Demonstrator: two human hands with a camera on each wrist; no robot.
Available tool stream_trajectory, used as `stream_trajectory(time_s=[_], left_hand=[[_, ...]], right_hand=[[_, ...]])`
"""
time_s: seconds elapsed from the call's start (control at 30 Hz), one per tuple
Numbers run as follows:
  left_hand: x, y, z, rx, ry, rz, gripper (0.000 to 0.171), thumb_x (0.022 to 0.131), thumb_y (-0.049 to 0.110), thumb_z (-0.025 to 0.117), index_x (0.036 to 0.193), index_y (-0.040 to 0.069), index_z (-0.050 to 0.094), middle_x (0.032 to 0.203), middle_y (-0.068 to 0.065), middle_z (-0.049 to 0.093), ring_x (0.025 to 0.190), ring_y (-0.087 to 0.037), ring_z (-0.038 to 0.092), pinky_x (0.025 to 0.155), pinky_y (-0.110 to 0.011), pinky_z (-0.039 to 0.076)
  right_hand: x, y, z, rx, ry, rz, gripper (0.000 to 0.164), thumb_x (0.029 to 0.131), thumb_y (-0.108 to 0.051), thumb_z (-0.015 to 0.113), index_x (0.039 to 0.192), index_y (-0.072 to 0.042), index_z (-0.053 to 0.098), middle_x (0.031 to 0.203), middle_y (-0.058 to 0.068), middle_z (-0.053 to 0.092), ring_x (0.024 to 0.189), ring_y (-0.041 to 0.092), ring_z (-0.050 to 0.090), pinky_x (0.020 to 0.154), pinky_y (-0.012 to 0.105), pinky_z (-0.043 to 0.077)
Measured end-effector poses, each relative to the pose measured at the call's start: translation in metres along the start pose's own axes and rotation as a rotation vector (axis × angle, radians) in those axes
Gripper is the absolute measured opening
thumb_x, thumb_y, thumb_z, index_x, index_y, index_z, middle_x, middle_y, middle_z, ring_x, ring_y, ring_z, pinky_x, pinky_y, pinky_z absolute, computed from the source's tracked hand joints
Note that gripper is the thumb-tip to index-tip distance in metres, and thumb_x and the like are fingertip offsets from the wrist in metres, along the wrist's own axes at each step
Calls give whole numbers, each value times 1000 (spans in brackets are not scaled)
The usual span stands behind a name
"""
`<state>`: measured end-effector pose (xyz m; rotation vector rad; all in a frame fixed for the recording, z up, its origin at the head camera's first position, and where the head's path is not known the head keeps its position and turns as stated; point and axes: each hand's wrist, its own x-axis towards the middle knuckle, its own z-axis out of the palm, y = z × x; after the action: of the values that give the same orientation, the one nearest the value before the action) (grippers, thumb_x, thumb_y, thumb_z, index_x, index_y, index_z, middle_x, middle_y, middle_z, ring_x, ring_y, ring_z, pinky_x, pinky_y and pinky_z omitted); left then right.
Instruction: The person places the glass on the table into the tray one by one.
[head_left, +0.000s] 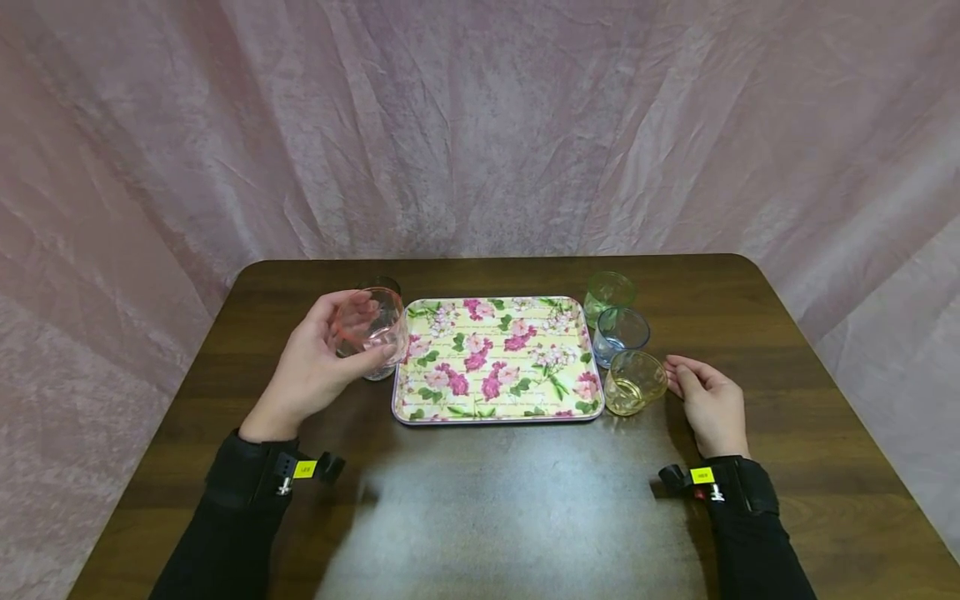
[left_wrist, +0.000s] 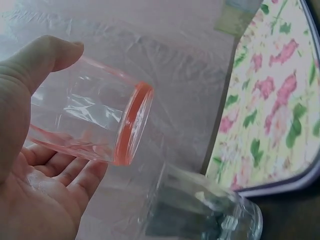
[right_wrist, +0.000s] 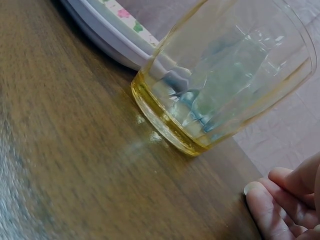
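Note:
My left hand [head_left: 318, 362] grips a clear pink-orange tinted glass [head_left: 367, 321] around its side, raised at the left of the tray. In the left wrist view, the glass's orange base [left_wrist: 131, 125] faces the tray side. Just below it stands a clear, greyish glass [left_wrist: 197, 210], mostly hidden behind the held one in the head view. My right hand [head_left: 708, 404] rests by the table surface with fingers loosely bent, holding nothing. Nearest to its fingertips [right_wrist: 257, 192] is a yellow-tinted glass [head_left: 635, 383], upright and apart from them.
Between the hands lies a floral tray [head_left: 480, 358] with a pale rim. Beyond the yellow glass, a blue glass [head_left: 621, 335] and a green glass [head_left: 609, 296] stand along the tray's right side. A dark rim [head_left: 382, 285] shows behind the left hand. Pinkish curtains [head_left: 480, 125] hang behind the table.

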<state>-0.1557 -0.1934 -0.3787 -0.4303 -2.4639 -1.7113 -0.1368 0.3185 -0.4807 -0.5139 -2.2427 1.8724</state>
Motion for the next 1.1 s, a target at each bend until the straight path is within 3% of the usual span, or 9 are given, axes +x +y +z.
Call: stream_trajectory(time_s=[0.13, 0.33, 0.57, 0.8, 1.1], left_hand=[[7, 4, 3, 8, -15, 3, 73, 92, 3, 87, 154, 3, 49, 148, -15, 62, 137, -12, 58, 113, -17, 45], [17, 15, 7, 7, -39, -30, 75, 93, 9, 87, 156, 5, 48, 151, -14, 61, 145, -23, 56, 127, -45, 40], [32, 18, 15, -2, -66, -11, 73, 95, 11, 86, 157, 6, 48, 152, -13, 61, 145, -25, 57, 113, -25, 49], [48, 24, 25, -28, -95, -19, 73, 96, 12, 85, 158, 4, 47, 153, -13, 60, 145, -26, 56, 123, -47, 45], [63, 32, 38, -30, -141, -39, 77, 97, 17, 86, 160, 6, 44, 154, -14, 58, 146, -32, 56, 121, -51, 49]], right_hand=[[0, 0, 0, -15, 4, -9, 41, 116, -16, 53, 146, 11, 62, 102, -20, 71, 95, -7, 72, 87, 10, 59], [0, -1, 0, -7, 0, -11, 40, 116, -14, 53, 146, 12, 62, 101, -21, 71, 95, -8, 72, 88, 10, 59], [0, 0, 0, -19, 0, 0, 41, 116, -15, 53, 146, 11, 62, 102, -21, 71, 96, -8, 72, 88, 10, 59], [2, 2, -1, -6, -12, 14, 41, 116, -15, 53, 147, 10, 61, 102, -22, 71, 97, -7, 73, 88, 10, 59], [1, 2, 0, 16, -6, -12, 40, 115, -13, 54, 144, 13, 62, 101, -21, 72, 95, -7, 73, 88, 10, 59]])
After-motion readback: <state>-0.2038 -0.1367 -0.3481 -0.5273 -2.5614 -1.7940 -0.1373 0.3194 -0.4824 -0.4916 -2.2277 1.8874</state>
